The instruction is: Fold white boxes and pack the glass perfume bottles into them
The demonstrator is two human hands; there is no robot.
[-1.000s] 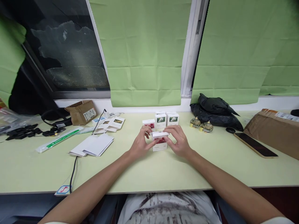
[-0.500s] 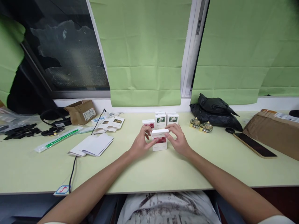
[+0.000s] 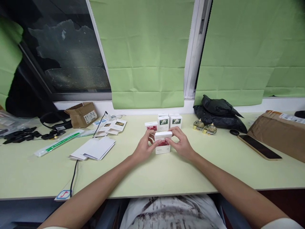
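A small white box (image 3: pixel 163 149) with a red flower picture stands upright on the table in front of me. My left hand (image 3: pixel 144 145) grips its left side, the thumb across the front and the fingers curled behind. On the right side, my right hand (image 3: pixel 181 143) holds the same box, its thumb pressed on the picture. Just behind stands another red-flower box (image 3: pixel 151 126), partly covered by my left fingers. Two boxes with white flower pictures, a left one (image 3: pixel 164 123) and a right one (image 3: pixel 175 121), stand farther back.
Two gold-and-glass bottles (image 3: pixel 210 129) and black plastic bags (image 3: pixel 218 115) lie to the right. A phone (image 3: pixel 259 147) rests beside a brown package (image 3: pixel 278 135). Flat white cartons (image 3: pixel 100 148), a black cable (image 3: pixel 74 175) and an open cardboard box (image 3: pixel 83 115) are on the left.
My right thumb has shifted left and a little up across the front of the box. The box and my left hand stay almost where they were.
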